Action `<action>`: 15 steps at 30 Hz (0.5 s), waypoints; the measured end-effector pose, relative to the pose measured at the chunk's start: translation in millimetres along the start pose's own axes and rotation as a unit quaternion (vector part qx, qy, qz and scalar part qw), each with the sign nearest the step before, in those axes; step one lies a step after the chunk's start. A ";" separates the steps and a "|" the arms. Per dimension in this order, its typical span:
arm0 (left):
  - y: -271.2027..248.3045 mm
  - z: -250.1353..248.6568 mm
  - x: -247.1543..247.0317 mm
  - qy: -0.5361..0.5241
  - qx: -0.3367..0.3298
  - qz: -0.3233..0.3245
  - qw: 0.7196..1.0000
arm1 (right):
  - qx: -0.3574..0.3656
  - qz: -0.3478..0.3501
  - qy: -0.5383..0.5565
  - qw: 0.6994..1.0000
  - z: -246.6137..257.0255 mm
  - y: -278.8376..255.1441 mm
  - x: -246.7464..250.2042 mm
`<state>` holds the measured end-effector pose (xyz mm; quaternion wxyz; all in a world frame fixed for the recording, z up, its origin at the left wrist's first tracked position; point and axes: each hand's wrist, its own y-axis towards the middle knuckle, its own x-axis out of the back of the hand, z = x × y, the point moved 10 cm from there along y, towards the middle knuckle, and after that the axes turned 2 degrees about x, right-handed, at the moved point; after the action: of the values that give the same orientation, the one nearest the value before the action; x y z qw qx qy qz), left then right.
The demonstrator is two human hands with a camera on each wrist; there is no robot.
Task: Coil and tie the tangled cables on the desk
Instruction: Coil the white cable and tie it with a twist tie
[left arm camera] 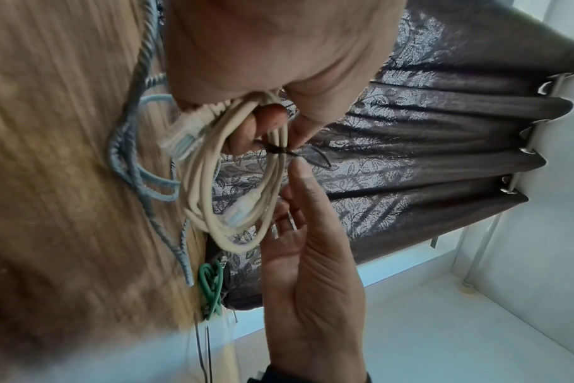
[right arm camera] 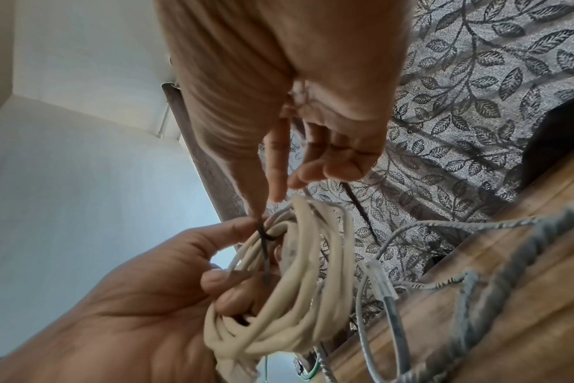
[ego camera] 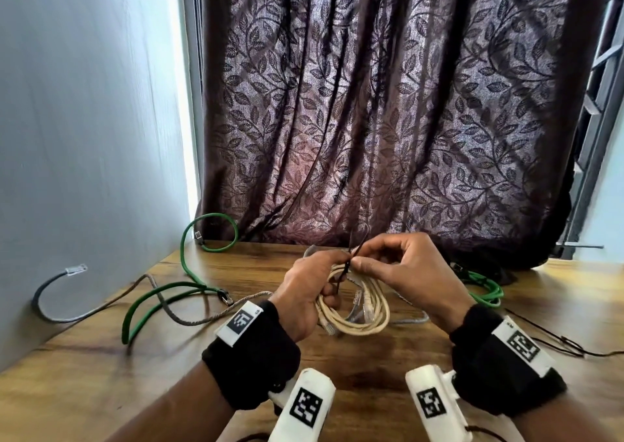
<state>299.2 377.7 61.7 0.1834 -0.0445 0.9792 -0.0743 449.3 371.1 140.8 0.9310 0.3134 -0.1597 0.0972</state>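
Wrist-worn camera housings (ego camera: 305,404) fill the foreground as a person binds a coiled cream cable (ego camera: 354,310) above a wooden desk (ego camera: 371,357). The left hand (ego camera: 305,293) has its fingers curled through the coil and holds the loops together, just clear of the desktop. The right hand (ego camera: 405,272) pinches a thin dark tie (left arm camera: 279,150) between thumb and forefinger at the top of the bundle, where the tie already circles the strands (how tightly it is cinched cannot be told).

Still loose on the desk: a green cable (ego camera: 158,298) to the left, a grey braided cable (ego camera: 189,318) crossing it, a dark grey cable (ego camera: 50,303) by the wall, and a second green bundle (ego camera: 486,289) to the right.

The risk from here looks plain enough. The tie is slender and held only by fingertips; if the pinch slips while it is drawn snug, the wrap could slacken and the loops spring apart. A loosened left grip would let the coil sag and spill its loops. One cream plug (left arm camera: 180,137) hangs free below the hand and could snag the braided cable beneath it.
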 end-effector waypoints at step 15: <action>-8.4 -20.1 -10.6 -0.068 -0.168 0.021 0.983 | -0.040 0.055 -0.076 0.995 -14.9 -2.7 -28.6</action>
<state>302.2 373.2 85.3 0.2413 -0.0589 0.9637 0.0982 426.9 375.8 117.9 0.9212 0.2734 -0.2506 0.1173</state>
